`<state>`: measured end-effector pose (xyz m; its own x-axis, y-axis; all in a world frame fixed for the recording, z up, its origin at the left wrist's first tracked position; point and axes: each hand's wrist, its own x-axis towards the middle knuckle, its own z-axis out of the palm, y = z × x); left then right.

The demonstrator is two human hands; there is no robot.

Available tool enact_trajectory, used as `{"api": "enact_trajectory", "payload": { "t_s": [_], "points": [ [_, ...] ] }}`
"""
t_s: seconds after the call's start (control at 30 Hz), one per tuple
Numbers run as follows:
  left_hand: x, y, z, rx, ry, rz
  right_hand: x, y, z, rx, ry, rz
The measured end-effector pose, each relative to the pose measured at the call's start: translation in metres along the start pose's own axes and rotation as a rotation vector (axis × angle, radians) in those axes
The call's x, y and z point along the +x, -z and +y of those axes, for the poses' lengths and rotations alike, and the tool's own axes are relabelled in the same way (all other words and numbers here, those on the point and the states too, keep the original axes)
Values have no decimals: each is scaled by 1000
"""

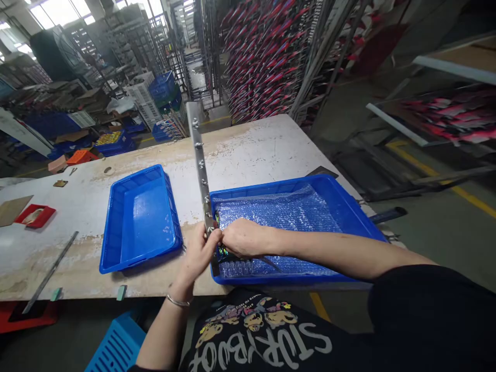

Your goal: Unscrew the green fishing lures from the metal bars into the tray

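My left hand (pixel 200 254) is closed around the lower part of a long metal bar (pixel 202 173). The bar stands nearly upright, with a row of small metal clips along it. My right hand (pixel 244 237) is closed, its fingertips meeting the bar beside my left thumb. Just under the right fingers shows a dark, shiny piece with green glints (pixel 223 253); most of it is hidden. Bubble wrap (pixel 282 209) lines a large blue tray (pixel 349 206) beneath my right forearm, and the bar's lower end reaches that tray's left rim.
Left of the bar stands a second blue tray (pixel 145 217) on the worn white table (pixel 251 150). A thin metal strip (pixel 50 271) and a small red box (pixel 35 216) lie farther left. Racks of red-and-silver pieces (pixel 267 57) rise behind the table. A blue crate (pixel 116 346) is below the front edge.
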<state>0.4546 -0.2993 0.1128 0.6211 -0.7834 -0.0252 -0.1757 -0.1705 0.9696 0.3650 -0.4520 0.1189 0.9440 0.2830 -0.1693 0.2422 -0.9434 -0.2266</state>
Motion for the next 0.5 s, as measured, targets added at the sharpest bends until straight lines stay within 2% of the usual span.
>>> {"api": "enact_trajectory", "payload": {
  "t_s": [0.1, 0.17, 0.23, 0.37, 0.43, 0.5],
  "points": [
    [-8, -19, -20, 160, -46, 171, 2, -5, 5, 24, -66, 5],
    [-9, -27, -28, 208, -85, 233, 4, -6, 7, 34, -48, 8],
    [-9, -29, -32, 231, -92, 220, 3, -4, 8, 24, 16, -17],
    [-14, -15, -32, 209, -7, 48, -10, -4, 19, 5, 121, -98],
    [-19, -2, -33, 147, 65, 42, -19, -11, 35, 60, 63, -117],
    [-23, 10, -33, 45, 138, 101, -24, -25, 58, 163, -65, -88]
  ]
}}
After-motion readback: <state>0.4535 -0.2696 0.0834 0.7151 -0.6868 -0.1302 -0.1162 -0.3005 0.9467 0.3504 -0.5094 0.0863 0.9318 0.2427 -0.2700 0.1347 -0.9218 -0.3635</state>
